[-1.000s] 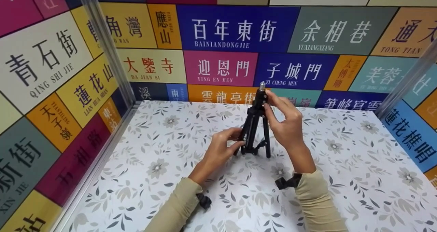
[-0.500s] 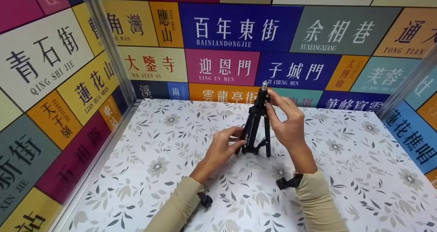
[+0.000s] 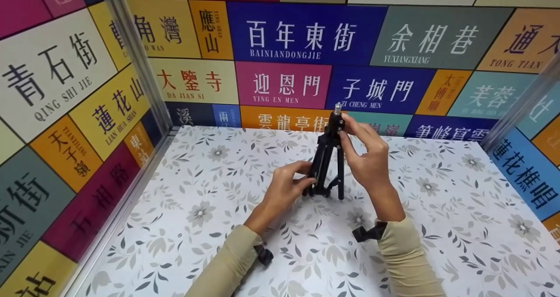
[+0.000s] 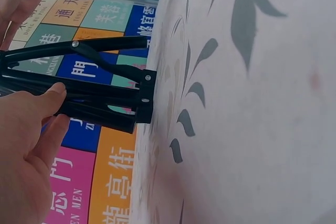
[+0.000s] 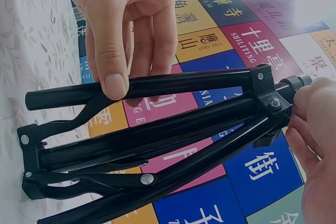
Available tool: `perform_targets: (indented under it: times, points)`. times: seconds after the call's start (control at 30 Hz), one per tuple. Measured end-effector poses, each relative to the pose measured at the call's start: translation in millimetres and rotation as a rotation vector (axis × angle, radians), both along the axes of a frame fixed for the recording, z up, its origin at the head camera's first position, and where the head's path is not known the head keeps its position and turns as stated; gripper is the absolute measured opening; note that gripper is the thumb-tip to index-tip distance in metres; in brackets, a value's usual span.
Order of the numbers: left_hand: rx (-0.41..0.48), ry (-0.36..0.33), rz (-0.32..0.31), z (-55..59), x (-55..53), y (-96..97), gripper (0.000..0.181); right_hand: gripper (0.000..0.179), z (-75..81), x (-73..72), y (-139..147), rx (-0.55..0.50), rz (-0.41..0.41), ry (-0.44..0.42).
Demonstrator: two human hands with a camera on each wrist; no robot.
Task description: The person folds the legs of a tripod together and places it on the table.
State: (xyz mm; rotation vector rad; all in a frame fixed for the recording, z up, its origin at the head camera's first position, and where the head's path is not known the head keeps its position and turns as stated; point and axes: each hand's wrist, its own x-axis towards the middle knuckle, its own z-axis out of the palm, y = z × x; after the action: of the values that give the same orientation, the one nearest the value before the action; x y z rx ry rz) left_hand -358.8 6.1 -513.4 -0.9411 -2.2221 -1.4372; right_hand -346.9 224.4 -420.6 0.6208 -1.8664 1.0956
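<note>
A small black tripod [image 3: 323, 165] stands a little tilted over the table, its legs only slightly spread and a silver screw tip on top. In the head view my left hand [image 3: 286, 187] pinches one leg low down between thumb and fingers. My right hand [image 3: 367, 155] grips the neck near the top. The right wrist view shows the tripod's legs [image 5: 152, 135] and hinged braces up close, with the left thumb pressed on one leg. Seen from the left wrist, the lower bracket [image 4: 146, 97] hangs close to the tabletop; whether it touches cannot be told.
A white tabletop [image 3: 201, 253] with a grey leaf and flower print lies under both hands. Panels with coloured street-name signs [image 3: 306, 34] rise behind and at the sides. Black straps with small mounts [image 3: 369, 232] sit on the wrists.
The tripod's free right leg has swung slightly inward toward the others. Both hands keep their hold in nearly the same places.
</note>
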Motion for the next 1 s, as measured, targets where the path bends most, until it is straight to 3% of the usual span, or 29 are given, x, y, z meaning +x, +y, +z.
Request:
perform_targets:
  times: [0.3,1.0]
  points:
    - [0.037,-0.032,-0.025,0.3,-0.5,4.1,0.031,0.046,0.6,0.0,-0.4,-0.006,0.000,0.003]
    - [0.014,0.002,0.012,-0.7,-1.2,9.8,0.030,0.044,-0.7,-0.2,-0.2,-0.010,-0.017,0.000]
